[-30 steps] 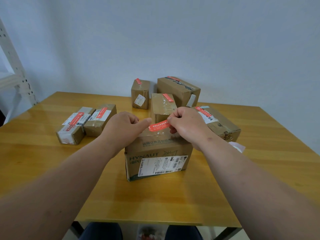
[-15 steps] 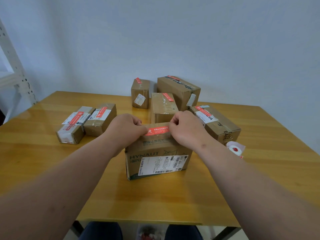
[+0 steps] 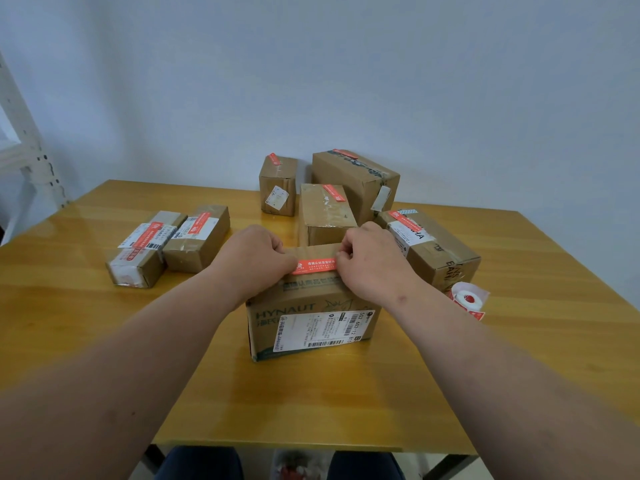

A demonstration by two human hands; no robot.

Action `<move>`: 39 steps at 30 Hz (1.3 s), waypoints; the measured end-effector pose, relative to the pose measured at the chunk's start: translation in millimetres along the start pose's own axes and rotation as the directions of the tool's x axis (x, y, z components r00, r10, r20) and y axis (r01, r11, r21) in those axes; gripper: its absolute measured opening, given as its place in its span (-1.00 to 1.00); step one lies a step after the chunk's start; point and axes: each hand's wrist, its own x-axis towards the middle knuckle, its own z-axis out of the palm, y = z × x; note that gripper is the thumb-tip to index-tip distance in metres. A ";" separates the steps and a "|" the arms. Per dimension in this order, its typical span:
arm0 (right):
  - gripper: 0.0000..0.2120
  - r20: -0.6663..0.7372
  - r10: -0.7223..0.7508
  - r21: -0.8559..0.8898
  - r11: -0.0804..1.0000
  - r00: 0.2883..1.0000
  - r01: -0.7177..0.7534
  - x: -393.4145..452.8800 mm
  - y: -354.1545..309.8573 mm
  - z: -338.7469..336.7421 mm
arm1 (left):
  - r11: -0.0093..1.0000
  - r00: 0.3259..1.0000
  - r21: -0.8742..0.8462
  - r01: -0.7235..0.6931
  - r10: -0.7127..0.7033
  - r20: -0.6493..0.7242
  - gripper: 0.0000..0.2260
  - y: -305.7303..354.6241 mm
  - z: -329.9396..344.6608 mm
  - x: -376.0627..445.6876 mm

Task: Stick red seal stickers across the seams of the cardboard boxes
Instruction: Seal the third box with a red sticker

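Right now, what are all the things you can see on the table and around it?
Brown cardboard boxes: seven, on the table; the printed HYNAUT box nearest, two lying left, four behind and right.
Red seal sticker: one, on top of the HYNAUT box between the hands; every other box also shows one.
White roll of red stickers: one, on the table at right.
Yellow-brown wooden table: one, under everything.
White metal shelf frame: one, far left.
Pale wall: behind.
Left hand: pinches the sticker's left end.
Right hand: pinches its right end.
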 end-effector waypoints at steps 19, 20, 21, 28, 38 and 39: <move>-0.86 -0.040 0.023 0.076 0.997 0.999 -0.020 -0.8 6.7 5.4 | 0.997 1.000 0.073 0.000 0.002 -0.022 -0.76 -6.9 5.3 2.1; -0.81 -0.010 0.070 0.119 0.991 0.997 -0.068 0.4 8.6 6.2 | 0.999 1.000 0.032 0.016 -0.016 -0.015 -0.78 -8.0 5.2 1.3; -0.81 0.025 0.121 0.173 0.977 0.992 -0.124 1.9 10.8 7.4 | 0.999 0.999 -0.022 0.038 -0.038 0.002 -0.80 -9.1 5.2 0.0; -0.68 0.160 0.250 0.392 0.871 0.955 -0.294 -0.9 10.8 11.4 | 0.932 0.978 -0.310 0.189 -0.152 0.142 -0.73 -10.8 10.5 -4.4; -0.33 0.300 0.255 0.472 0.798 0.919 -0.375 -0.4 5.1 5.0 | 0.904 0.970 -0.359 0.233 -0.190 0.151 -0.57 -7.8 14.7 -3.7; -0.37 0.309 0.255 0.504 0.773 0.916 -0.385 -0.8 5.6 4.1 | 0.893 0.967 -0.380 0.244 -0.194 0.165 -0.58 -7.9 14.8 -3.4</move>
